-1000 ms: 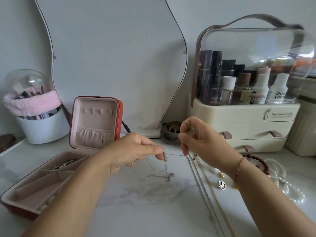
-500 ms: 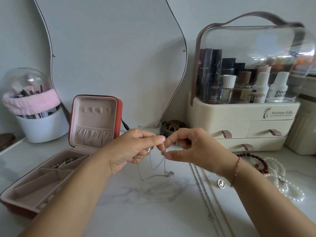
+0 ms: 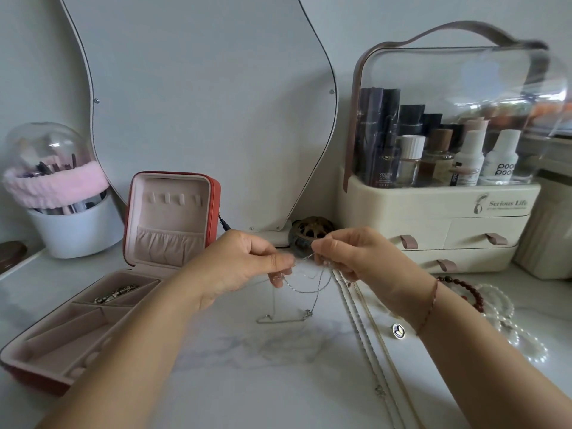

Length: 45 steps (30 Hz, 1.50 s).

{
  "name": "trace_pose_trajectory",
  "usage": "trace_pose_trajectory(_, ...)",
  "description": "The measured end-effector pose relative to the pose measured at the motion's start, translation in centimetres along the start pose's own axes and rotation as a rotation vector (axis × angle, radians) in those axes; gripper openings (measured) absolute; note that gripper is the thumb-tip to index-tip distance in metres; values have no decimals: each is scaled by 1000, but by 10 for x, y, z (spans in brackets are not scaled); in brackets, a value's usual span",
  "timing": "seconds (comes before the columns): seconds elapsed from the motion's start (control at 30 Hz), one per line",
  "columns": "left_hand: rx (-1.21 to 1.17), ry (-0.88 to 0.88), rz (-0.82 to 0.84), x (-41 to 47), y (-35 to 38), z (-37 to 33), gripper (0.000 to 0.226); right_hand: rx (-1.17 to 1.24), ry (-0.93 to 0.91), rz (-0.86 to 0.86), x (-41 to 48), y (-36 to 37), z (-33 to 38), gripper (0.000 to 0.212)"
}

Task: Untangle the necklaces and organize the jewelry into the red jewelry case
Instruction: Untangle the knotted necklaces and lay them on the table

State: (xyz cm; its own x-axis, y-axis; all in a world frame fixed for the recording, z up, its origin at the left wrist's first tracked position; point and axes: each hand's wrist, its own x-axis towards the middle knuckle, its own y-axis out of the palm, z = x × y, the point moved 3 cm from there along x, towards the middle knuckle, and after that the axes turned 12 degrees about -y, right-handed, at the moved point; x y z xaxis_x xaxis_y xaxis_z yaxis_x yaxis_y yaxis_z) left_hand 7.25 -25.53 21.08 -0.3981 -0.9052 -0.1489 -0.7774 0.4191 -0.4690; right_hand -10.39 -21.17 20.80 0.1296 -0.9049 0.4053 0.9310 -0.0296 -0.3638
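Two bare hands meet close together above the white marbled tabletop (image 3: 278, 385); the left hand (image 3: 238, 267), fingers curled, pinches a thin silver chain necklace (image 3: 297, 291) between thumb and forefinger; the right hand (image 3: 365, 258), also curled, pinches the same chain just beside it, a short stretch running between the two grips; loose loops hang below the fingers, and the lowest part, with a small charm, lies on the tabletop; the open red jewelry case with pink lining (image 3: 214, 193) stands to the left, well apart from the chain, lid upright, a silver piece (image 3: 116, 294) lying in one rear compartment of its base; several long pale chains (image 3: 360, 323) lie stretched on the tabletop under the right wrist; near them are a small round dark pin (image 3: 397, 330), a dark red bead bracelet (image 3: 464, 287) and a white pearl strand (image 3: 503, 308); a curvy white-framed mirror (image 3: 201, 103) stands behind, with a cream cosmetics organiser under a clear lid (image 3: 433, 218) at its right.
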Motion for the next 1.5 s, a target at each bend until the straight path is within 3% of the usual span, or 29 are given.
trace_pose_trajectory(0.17,4,10,-100,5,-7,2,25,188,133,-100,2,-10,-3,40)
trace_pose_trajectory(0.4,30,55,-96,10,-15,11,16,28,89,-55,-1,-12,-3,37)
trace_pose_trajectory(0.67,43,64,-207,13,-21,14,7,156,85,-27,0,-15,-2,33)
trace_pose_trajectory(0.8,65,67,-326,16,-23,16,21,288,64,0,-1,-11,0,30)
trace_pose_trajectory(0.87,6,34,-341,14,-21,13,37,344,59,22,-2,-11,0,39)
trace_pose_trajectory(1.0,-342,-51,88,11,-8,5,61,467,31,26,-2,-13,1,36)
trace_pose_trajectory(1.17,-356,-102,464,5,7,3,84,471,36,30,-2,-11,-2,31)
trace_pose_trajectory(1.37,-415,-95,592,4,11,3,82,397,29,37,-1,-7,-1,25)
trace_pose_trajectory(1.5,-367,-74,552,5,8,4,59,375,30,33,-1,-7,-1,24)
